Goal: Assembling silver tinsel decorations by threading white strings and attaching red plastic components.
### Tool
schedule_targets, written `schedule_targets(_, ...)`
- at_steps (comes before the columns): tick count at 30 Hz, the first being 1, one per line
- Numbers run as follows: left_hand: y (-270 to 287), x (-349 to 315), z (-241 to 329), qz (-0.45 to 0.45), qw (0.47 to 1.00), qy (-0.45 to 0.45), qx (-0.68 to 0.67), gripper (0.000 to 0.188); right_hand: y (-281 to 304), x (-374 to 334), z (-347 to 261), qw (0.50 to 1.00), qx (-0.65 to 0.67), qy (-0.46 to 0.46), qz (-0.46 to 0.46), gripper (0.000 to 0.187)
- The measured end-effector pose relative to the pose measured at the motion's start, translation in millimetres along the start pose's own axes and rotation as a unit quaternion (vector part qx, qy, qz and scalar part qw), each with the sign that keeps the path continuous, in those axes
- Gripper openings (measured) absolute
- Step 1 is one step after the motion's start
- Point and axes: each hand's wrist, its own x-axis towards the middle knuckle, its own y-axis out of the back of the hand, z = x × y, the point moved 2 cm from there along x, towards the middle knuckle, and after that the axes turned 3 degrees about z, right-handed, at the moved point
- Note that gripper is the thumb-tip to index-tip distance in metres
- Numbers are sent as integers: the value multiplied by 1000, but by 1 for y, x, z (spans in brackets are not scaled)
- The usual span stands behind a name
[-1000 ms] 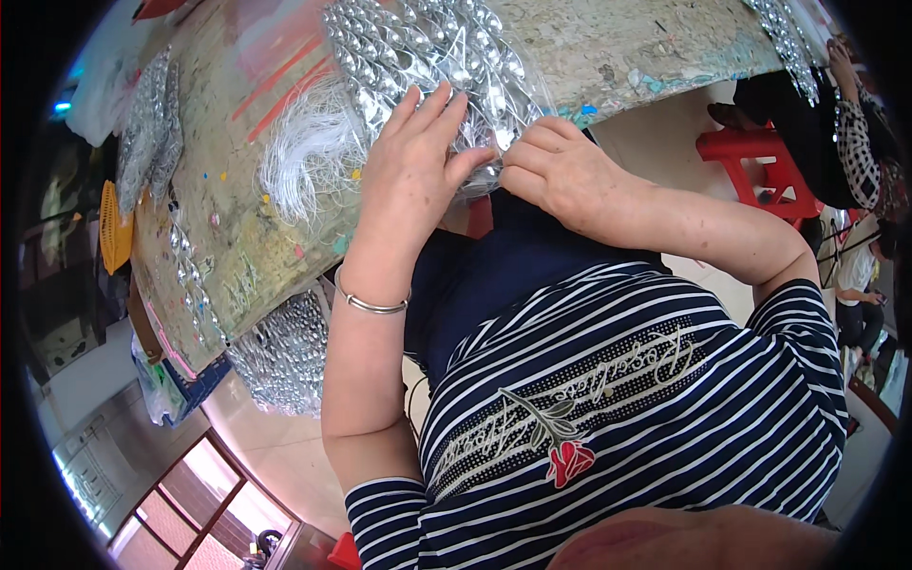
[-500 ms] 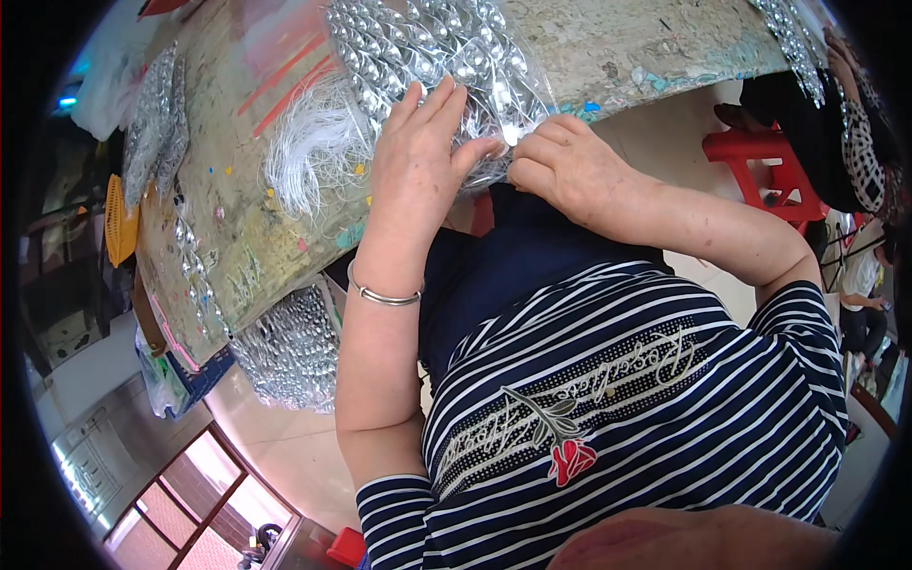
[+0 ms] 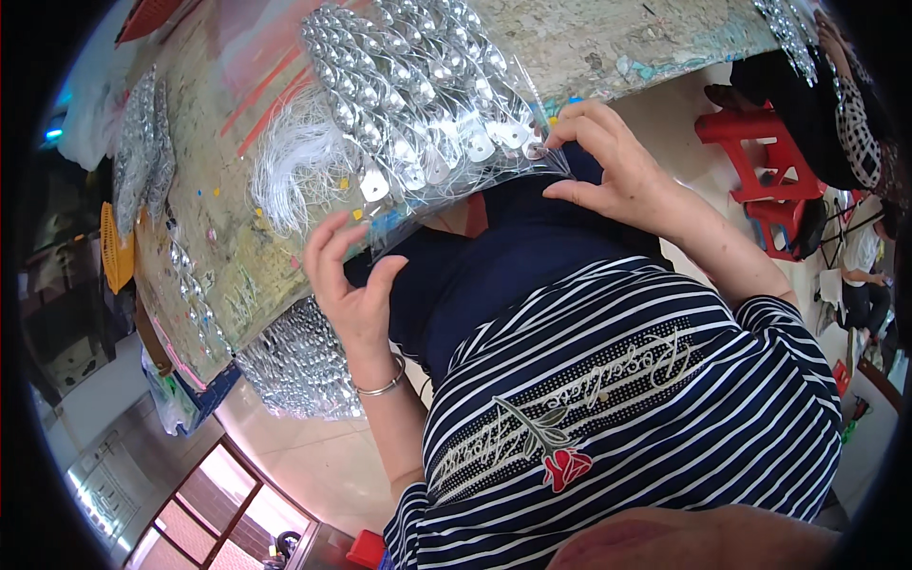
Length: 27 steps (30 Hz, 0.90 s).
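At counter (image 3: 655,43) edge, fwd of & betw. L hand (image 3: 353,294) & R hand (image 3: 622,176): clear bag (image 3: 432,119) w/ silver strands (image 3: 394,71), near edge running L–R, slanting away to R. Thumbs apart from fingers, both hands; R nearer, at bag corner; L contact unclear.

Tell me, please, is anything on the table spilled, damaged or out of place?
The white threads lie loose and tangled beside the plastic bag of silver strips, so they look untidy. The tabletop also looks worn, because its surface is patchy and stained.
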Motion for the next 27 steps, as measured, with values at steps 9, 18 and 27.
schedule_targets(9, -4, -11, -1, -1, 996, -47, 80, 17, -5, -1, -5, 999, 8, 42, -10, 16)
schedule_targets(18, -6, -9, -2, -22, 998, -11, 56, 22, 9, 12, -19, 993, -43, 78, -73, 14)
schedule_targets(27, -14, 0, 9, -63, 985, -101, 126, 19, -22, 85, -38, 964, -108, 243, -1, 23)
